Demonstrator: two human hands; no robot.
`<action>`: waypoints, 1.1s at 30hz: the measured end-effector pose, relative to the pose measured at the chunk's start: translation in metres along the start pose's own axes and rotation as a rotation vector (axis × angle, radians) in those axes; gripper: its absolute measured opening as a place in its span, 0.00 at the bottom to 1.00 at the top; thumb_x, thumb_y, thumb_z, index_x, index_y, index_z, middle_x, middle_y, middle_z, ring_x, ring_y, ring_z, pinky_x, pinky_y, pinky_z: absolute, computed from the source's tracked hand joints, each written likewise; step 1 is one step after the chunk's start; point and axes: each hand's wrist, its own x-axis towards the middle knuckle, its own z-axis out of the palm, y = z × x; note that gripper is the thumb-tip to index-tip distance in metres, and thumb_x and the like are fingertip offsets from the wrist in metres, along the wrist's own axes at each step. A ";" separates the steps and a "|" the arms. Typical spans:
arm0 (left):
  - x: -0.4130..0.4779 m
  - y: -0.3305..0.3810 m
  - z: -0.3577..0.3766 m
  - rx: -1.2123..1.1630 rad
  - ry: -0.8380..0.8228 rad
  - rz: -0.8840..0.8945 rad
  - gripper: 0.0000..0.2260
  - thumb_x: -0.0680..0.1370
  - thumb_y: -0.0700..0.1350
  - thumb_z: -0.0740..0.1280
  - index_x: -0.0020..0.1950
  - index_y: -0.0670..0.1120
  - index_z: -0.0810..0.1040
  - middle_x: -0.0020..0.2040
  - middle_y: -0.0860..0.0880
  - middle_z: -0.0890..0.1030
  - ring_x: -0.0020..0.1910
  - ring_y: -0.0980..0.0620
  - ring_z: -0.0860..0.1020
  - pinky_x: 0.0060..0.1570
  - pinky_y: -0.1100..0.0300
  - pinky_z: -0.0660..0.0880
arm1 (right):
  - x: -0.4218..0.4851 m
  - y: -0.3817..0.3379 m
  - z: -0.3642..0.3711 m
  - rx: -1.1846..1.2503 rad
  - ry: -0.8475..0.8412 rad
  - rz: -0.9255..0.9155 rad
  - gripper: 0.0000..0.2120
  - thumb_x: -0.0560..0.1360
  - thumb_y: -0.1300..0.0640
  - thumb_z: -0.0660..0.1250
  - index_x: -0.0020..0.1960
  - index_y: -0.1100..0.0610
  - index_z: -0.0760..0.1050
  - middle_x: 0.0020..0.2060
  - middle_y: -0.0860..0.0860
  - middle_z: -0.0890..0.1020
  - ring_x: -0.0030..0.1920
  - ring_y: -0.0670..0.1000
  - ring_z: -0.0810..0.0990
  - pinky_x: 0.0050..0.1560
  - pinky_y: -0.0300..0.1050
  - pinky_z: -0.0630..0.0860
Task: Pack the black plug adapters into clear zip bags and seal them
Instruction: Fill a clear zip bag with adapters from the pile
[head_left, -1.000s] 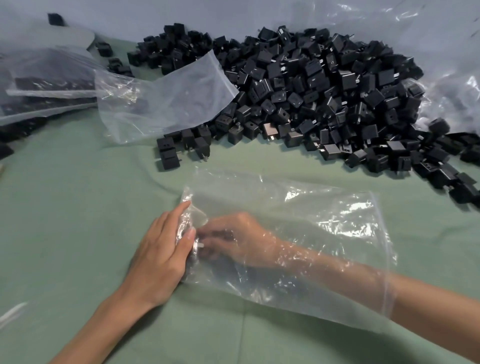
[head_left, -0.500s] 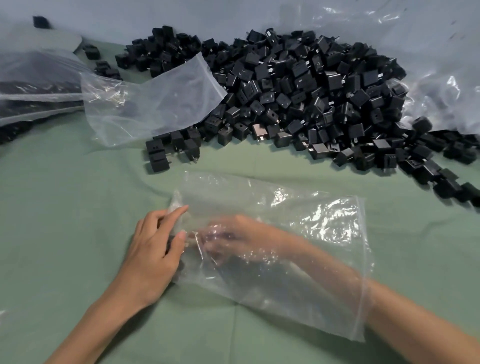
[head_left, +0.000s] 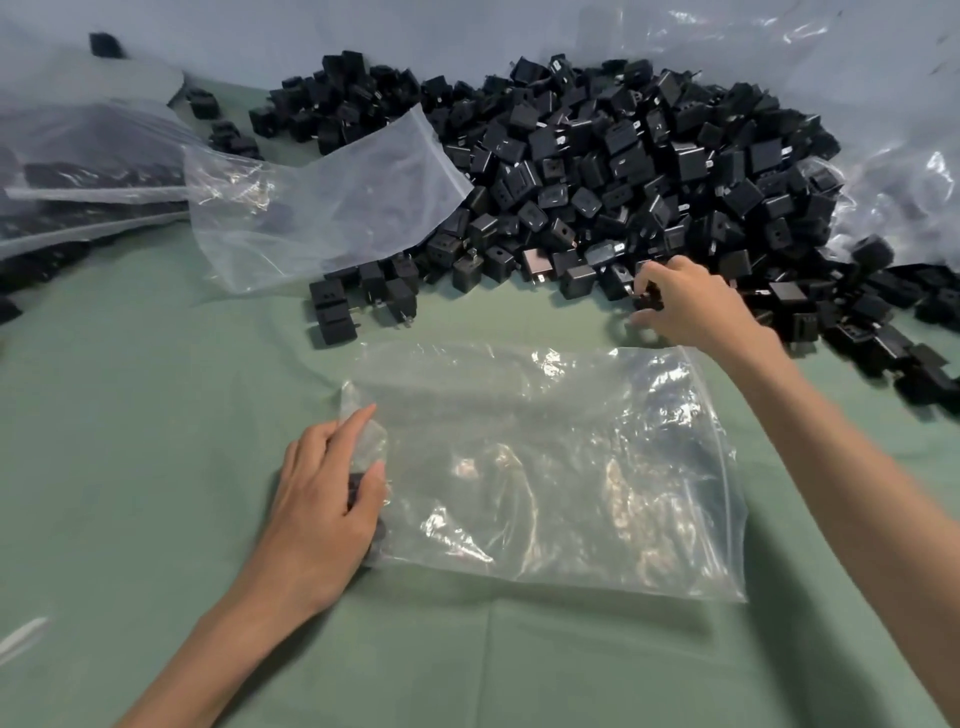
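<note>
Clear zip bag (head_left: 545, 467) lies flat on the green cloth (head_left: 130, 415), long axis left to right, zip mouth facing right. The left hand (head_left: 324, 499) pinches its left corner. The right hand (head_left: 685, 306), beyond its far edge, pinches a black adapter (head_left: 648, 300) at the rim of the pile (head_left: 623, 171). Bare cloth on the near side.

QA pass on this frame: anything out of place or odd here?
Nothing damaged. A spare bag lies draped over the left edge of the adapter pile, and one adapter sits alone at the far left back, apart from the pile.
</note>
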 end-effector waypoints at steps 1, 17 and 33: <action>0.000 0.000 0.000 -0.005 0.003 0.007 0.21 0.80 0.44 0.61 0.73 0.48 0.66 0.58 0.55 0.67 0.63 0.51 0.66 0.63 0.60 0.59 | 0.000 0.001 0.003 -0.002 0.046 0.017 0.17 0.74 0.49 0.70 0.58 0.54 0.69 0.56 0.56 0.73 0.49 0.61 0.75 0.49 0.55 0.73; 0.001 0.001 0.002 -0.038 -0.010 0.043 0.29 0.74 0.58 0.52 0.73 0.47 0.66 0.59 0.56 0.66 0.61 0.57 0.64 0.64 0.58 0.62 | -0.170 -0.012 -0.020 1.261 -0.564 -0.206 0.21 0.64 0.54 0.72 0.56 0.41 0.81 0.51 0.53 0.84 0.48 0.51 0.83 0.49 0.41 0.80; 0.000 0.005 0.001 -0.057 -0.021 0.024 0.28 0.75 0.53 0.54 0.75 0.47 0.62 0.62 0.55 0.66 0.65 0.57 0.63 0.63 0.67 0.55 | -0.113 -0.162 0.025 1.199 -0.400 -0.482 0.11 0.74 0.63 0.70 0.54 0.60 0.73 0.49 0.49 0.84 0.53 0.47 0.83 0.54 0.41 0.79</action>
